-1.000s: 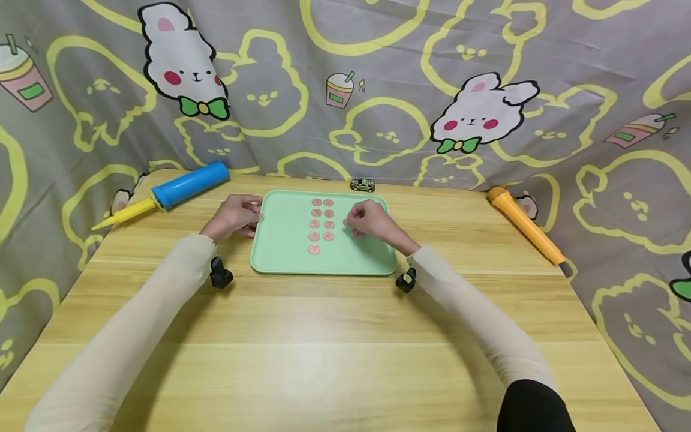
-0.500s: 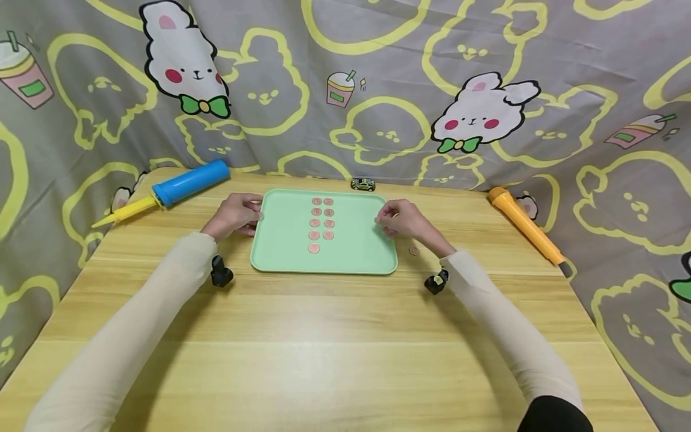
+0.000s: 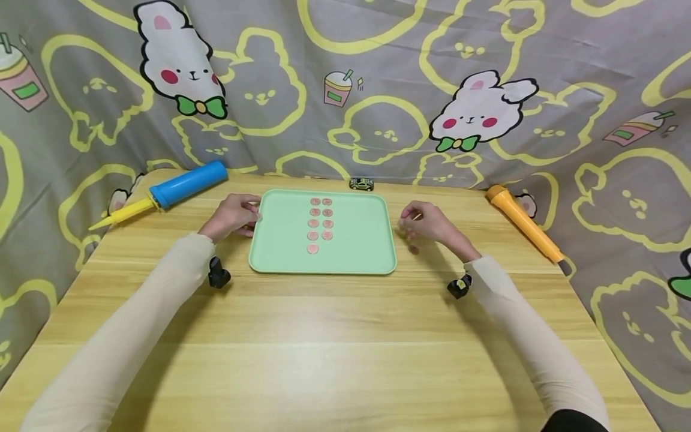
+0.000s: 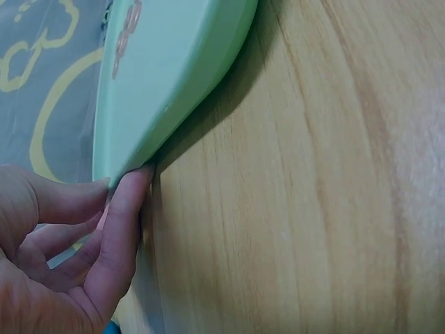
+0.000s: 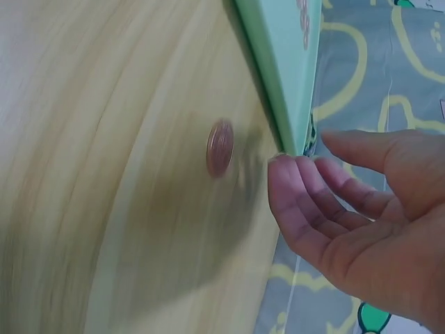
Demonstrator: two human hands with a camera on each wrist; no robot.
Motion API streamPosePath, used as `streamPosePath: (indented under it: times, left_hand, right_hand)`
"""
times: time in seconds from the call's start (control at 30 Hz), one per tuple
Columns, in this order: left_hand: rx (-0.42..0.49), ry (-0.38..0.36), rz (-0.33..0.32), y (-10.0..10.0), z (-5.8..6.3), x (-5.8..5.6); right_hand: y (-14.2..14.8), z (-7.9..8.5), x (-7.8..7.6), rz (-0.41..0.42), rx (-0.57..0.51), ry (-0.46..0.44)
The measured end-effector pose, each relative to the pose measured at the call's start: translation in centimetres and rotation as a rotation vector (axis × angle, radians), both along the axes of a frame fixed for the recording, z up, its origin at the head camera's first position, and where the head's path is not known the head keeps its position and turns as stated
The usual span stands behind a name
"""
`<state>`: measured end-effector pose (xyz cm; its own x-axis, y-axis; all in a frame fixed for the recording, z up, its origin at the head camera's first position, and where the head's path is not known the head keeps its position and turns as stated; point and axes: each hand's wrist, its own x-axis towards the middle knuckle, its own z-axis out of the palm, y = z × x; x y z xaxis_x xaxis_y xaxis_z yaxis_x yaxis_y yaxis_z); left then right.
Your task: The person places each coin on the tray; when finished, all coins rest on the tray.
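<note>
A light green tray (image 3: 356,252) lies on the wooden table. On it, several copper-coloured coins (image 3: 313,248) form two columns, the left one longer. My left hand (image 3: 234,215) pinches the tray's left rim between thumb and finger, as the left wrist view shows up close. To the right of the tray, my right hand (image 3: 426,222) hovers over the table, its fingers loosely bent and its thumb apart from them, holding nothing. A single coin (image 5: 220,148) lies on the table just below that hand.
A small toy car (image 3: 361,184) stands behind the tray. At the back left lies a blue and yellow hand pump (image 3: 186,183). An orange toy microphone (image 3: 523,222) lies at the right edge. A patterned cloth (image 3: 378,78) hangs behind the table.
My right hand has moved right, from over the tray beside the coin columns to above the table near the single coin. The left hand stays on the tray's rim.
</note>
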<state>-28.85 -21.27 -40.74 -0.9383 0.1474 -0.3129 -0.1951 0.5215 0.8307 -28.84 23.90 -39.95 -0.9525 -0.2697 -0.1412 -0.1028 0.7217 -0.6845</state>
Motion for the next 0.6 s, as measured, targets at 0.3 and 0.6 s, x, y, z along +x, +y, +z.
streamPosePath:
  times: [0.3,0.6]
  left_hand:
    - [-0.007,0.007,-0.004,0.4,0.0,-0.1]
    - [-0.017,0.003,-0.006,0.0,-0.1,0.0]
  right_hand:
    - [4.2,-0.3,-0.5,0.285,0.016,-0.052]
    - [7.2,-2.7,-0.2,0.34,-0.028,-0.216]
